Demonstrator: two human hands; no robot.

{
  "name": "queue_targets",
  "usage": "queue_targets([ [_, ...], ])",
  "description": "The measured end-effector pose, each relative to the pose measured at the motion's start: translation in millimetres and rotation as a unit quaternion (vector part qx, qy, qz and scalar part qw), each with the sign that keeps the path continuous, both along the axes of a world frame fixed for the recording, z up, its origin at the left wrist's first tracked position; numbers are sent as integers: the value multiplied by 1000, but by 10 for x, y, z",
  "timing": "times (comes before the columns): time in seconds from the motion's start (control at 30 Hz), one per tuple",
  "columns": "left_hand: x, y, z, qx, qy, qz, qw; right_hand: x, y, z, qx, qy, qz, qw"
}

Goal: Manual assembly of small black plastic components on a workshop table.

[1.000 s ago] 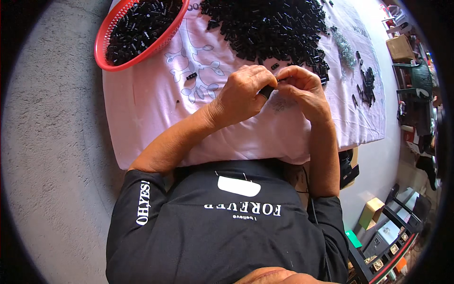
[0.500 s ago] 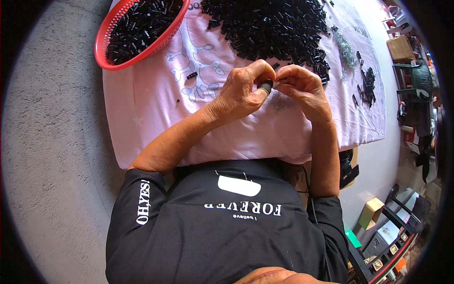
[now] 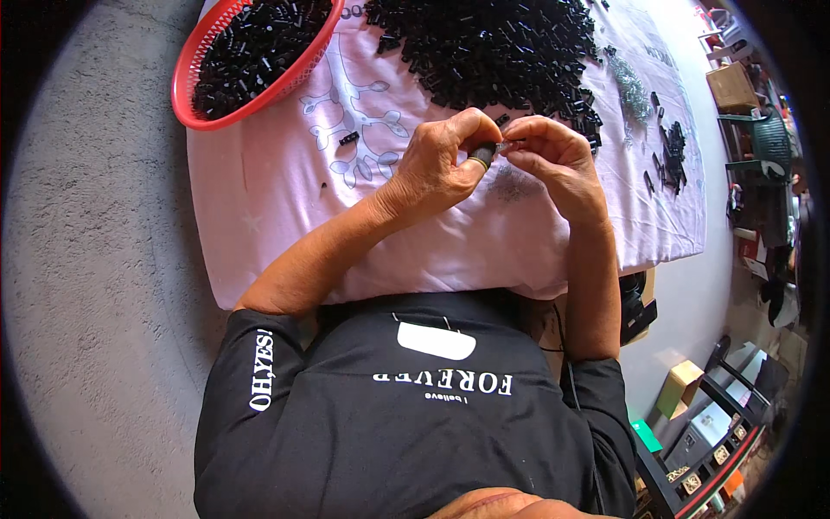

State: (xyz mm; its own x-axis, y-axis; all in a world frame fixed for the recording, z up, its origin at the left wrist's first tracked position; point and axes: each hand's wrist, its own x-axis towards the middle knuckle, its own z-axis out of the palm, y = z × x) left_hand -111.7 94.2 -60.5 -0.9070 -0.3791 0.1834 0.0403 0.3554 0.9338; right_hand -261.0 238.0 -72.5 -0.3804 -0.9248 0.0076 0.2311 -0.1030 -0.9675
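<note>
My left hand (image 3: 443, 164) is closed in a pinch above the pink cloth, its thumb tip wrapped in a dark cover (image 3: 482, 155) with a yellowish band. Facing it, my right hand (image 3: 560, 164) pinches with thumb and forefinger. The fingertips of both hands nearly meet around a tiny shiny piece (image 3: 501, 149), too small to name. Just beyond them spreads a big heap of small black plastic parts (image 3: 501, 52). One loose black part (image 3: 348, 138) lies to the left of my hands. A patch of fine small bits (image 3: 512, 186) shows below the fingertips.
A red plastic basket (image 3: 179, 86) full of black parts stands at the far left of the cloth-covered table (image 3: 251, 216). Toward the right lie a pile of small silvery metal pieces (image 3: 631, 91) and a smaller group of black parts (image 3: 673, 156). Shelves and boxes stand beyond the right edge.
My fingertips have parted slightly, and the shiny piece now shows between them. My right thumb and forefinger are a little wider apart. The heap and basket stay put.
</note>
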Motion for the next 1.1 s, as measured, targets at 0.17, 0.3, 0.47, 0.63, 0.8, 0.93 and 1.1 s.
queue_targets([
  [0.17,8,9,-11,-72,59,-8,996,-18,4,-32,9,-7,-16,1000],
  [0.3,-12,14,-56,-97,98,-9,990,-18,-4,-37,4,1,-17,1000],
  [0.47,-7,17,-55,-154,113,-8,982,-14,-6,-40,1,7,-14,1000],
  [0.63,9,32,-21,-111,76,-12,991,-10,-1,-33,5,22,-7,1000],
  [0.8,9,33,-35,-53,37,0,998,-5,-9,-54,-17,15,2,1000],
  [0.93,11,36,-12,-35,31,-2,999,-9,-12,-48,-19,22,4,1000],
  [1.1,8,33,-31,-23,21,-2,1000,-7,-4,-41,-16,9,-18,1000],
])
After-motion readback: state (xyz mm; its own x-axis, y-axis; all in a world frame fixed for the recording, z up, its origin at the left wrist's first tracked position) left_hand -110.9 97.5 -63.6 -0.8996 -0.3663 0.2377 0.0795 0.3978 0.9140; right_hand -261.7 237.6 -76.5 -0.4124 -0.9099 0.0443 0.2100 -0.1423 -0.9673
